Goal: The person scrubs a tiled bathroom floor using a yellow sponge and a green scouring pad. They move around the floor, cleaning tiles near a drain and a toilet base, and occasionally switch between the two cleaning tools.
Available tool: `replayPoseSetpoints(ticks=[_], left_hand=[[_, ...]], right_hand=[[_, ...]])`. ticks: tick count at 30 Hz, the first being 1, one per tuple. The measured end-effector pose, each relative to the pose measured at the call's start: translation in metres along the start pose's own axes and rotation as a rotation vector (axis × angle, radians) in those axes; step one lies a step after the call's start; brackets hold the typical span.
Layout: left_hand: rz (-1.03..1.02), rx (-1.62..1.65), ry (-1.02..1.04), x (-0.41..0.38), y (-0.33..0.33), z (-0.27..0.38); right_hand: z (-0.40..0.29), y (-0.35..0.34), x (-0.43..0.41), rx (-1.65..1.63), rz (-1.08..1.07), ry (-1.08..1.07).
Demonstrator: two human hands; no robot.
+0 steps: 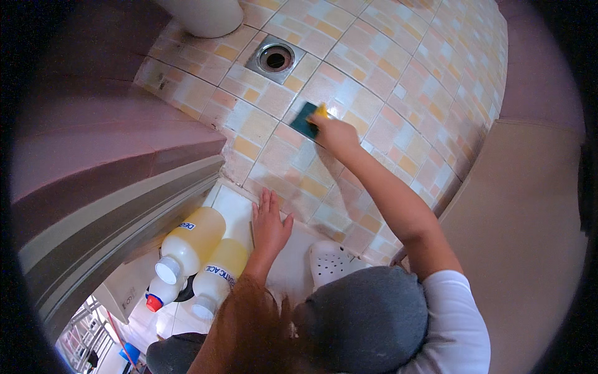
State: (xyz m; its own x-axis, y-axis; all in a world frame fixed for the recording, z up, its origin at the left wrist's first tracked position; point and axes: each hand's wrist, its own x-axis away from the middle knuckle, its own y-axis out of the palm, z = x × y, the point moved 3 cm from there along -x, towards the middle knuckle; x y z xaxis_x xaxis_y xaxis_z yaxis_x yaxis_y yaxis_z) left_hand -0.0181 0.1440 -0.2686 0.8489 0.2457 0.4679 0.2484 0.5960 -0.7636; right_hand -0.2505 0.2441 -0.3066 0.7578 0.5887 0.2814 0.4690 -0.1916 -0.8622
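My right hand [337,136] grips a dark green scouring pad [304,119] with a yellow part that is blurred, perhaps a sponge. The pad lies against the patterned floor tiles [343,96], and the arm casts a shadow beneath it. Palm down, my left hand [272,229] rests with fingers spread on the white sill [299,244], its fingertips at the edge of the patterned tiles. Beside it stand two jugs of yellowish liquid, one labelled jug [201,233] nearer the door frame and another labelled jug [229,257] partly behind my left arm.
A square metal floor drain [260,62] sits beyond the pad, near a white rounded base [217,21]. A red-capped bottle [163,292] stands by the jugs. The door frame [187,187] bounds the left; a beige panel [514,224] bounds the right. My white clog [328,262] is on the sill.
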Motion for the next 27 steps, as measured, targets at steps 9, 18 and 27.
replayPoseSetpoints(ticks=[9, 18, 27], left_hand=[[0.053, 0.000, -0.035, -0.002, 0.013, 0.004], [0.019, 0.024, -0.042, -0.002, 0.004, -0.005], [0.005, -0.016, -0.070, -0.005, 0.010, 0.011]], right_hand=[[0.041, -0.013, 0.077, -0.181, -0.098, 0.203], [0.013, -0.011, 0.023, -0.078, -0.102, 0.082], [0.003, -0.027, 0.023, 0.037, -0.176, 0.049]])
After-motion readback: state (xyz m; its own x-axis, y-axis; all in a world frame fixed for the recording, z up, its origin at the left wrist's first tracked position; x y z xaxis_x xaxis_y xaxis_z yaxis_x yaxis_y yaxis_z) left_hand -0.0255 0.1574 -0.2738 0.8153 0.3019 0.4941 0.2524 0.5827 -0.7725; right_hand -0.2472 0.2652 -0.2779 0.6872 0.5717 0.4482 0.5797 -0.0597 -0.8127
